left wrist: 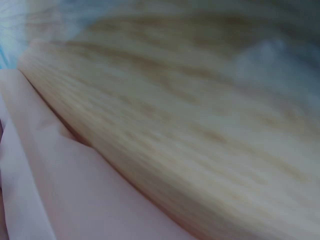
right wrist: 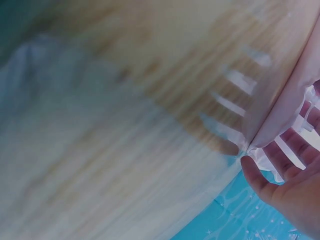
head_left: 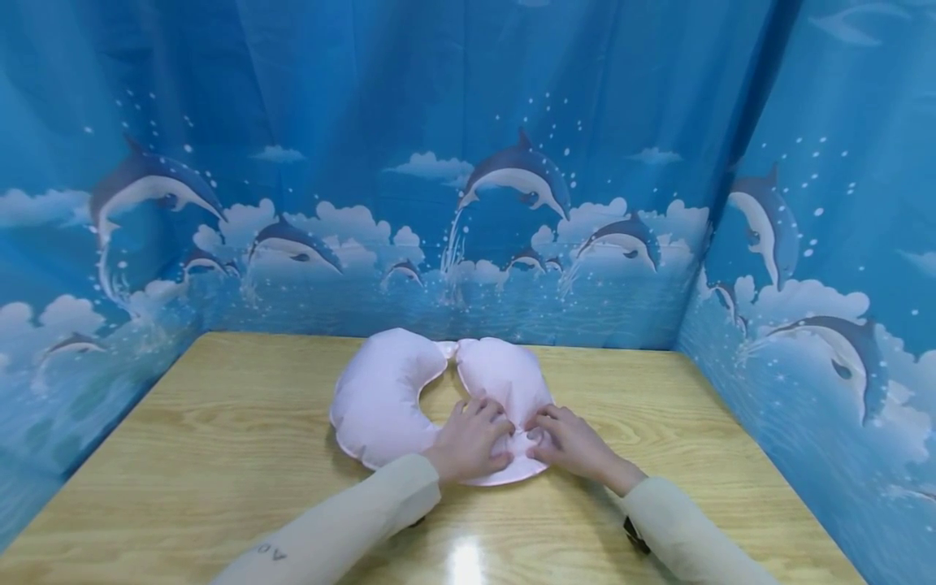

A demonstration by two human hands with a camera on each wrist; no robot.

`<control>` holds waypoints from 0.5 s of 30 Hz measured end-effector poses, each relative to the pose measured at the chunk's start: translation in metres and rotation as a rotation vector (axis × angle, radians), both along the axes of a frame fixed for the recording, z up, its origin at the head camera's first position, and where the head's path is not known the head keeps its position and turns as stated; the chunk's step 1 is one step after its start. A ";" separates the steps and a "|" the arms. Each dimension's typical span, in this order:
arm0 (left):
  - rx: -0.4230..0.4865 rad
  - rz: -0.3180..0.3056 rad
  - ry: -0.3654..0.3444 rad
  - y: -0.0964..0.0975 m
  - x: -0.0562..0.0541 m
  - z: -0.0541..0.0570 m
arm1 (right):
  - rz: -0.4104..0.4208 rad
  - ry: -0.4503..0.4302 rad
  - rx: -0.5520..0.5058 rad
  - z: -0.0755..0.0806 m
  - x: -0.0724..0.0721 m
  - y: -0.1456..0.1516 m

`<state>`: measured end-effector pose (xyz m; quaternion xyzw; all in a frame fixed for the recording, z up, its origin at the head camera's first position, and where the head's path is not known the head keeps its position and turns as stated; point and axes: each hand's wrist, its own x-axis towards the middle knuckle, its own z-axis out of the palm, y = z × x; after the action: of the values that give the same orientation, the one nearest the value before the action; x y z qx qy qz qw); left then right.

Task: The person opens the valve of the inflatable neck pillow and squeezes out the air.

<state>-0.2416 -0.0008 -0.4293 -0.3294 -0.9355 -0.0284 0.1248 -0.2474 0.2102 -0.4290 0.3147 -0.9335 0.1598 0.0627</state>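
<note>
A pale pink inflatable neck pillow (head_left: 383,398) lies on the table, its two tips meeting at the far side. On its near right part rests my left hand (head_left: 474,439), fingers bent, thumb nearer me, gripping the cover. Facing it, my right hand (head_left: 574,443) holds the pillow's right edge with curled fingers. Creases run together between the fingertips. In the right wrist view, fingers of the right hand (right wrist: 285,190) spread along the pillow's underside, close to a clear plastic valve (right wrist: 307,117). The left wrist view shows the pillow's side (left wrist: 85,185) but hardly any hand.
The wood-grain table (head_left: 241,431) extends on both sides of the pillow. A blue curtain (head_left: 351,106) printed with dolphins hangs behind the table and along its sides. Light reflects off the tabletop near the front.
</note>
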 end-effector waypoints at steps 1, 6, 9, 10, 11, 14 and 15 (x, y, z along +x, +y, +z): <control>0.001 -0.002 0.002 0.000 0.000 0.000 | -0.001 0.002 0.002 0.000 0.000 0.000; 0.002 -0.007 0.023 0.000 0.000 -0.003 | -0.005 0.007 0.027 0.000 0.000 -0.001; -0.007 -0.002 0.021 0.000 0.000 -0.003 | -0.008 0.002 0.045 0.001 0.000 -0.002; -0.010 0.001 0.019 0.000 0.000 -0.003 | -0.008 0.001 0.049 0.001 0.000 -0.002; -0.014 0.004 0.009 0.000 0.000 -0.003 | -0.006 -0.003 0.052 0.001 0.000 -0.003; -0.021 0.007 -0.001 0.000 0.000 -0.003 | -0.003 -0.017 0.061 0.003 0.000 -0.003; -0.021 0.007 -0.001 0.000 -0.001 -0.003 | -0.003 -0.022 0.061 0.003 0.000 -0.004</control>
<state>-0.2422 -0.0004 -0.4325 -0.3274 -0.9369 -0.0185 0.1211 -0.2478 0.2066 -0.4259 0.3134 -0.9390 0.1347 0.0431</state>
